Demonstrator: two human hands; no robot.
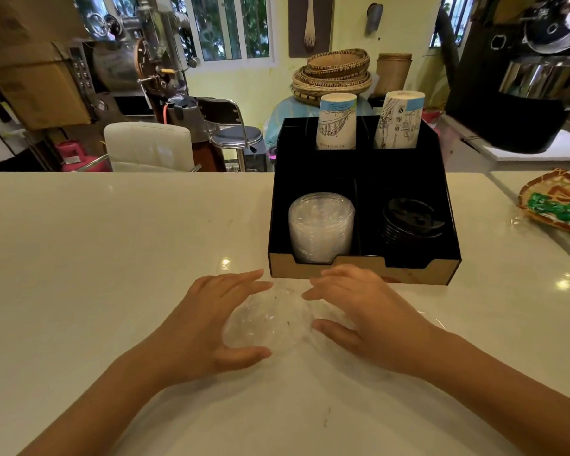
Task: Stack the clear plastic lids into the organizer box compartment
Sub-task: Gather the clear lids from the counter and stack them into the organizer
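Note:
A black organizer box (454,255) stands on the white counter. Its front left compartment holds a tall stack of clear plastic lids (321,227). In front of the box, loose clear lids (267,320) lie on the counter between my hands. My left hand (211,324) curves around the left side of these lids, fingers spread and thumb at their near edge. My right hand (366,317) rests over more clear lids on the right, fingers spread. Whether either hand grips a lid is unclear.
Black lids (408,220) fill the front right compartment. Two paper cup stacks (336,121) (399,120) stand upside down in the back compartments. A woven tray with green packets (560,205) sits at the right. The counter's far edge (129,173) runs behind.

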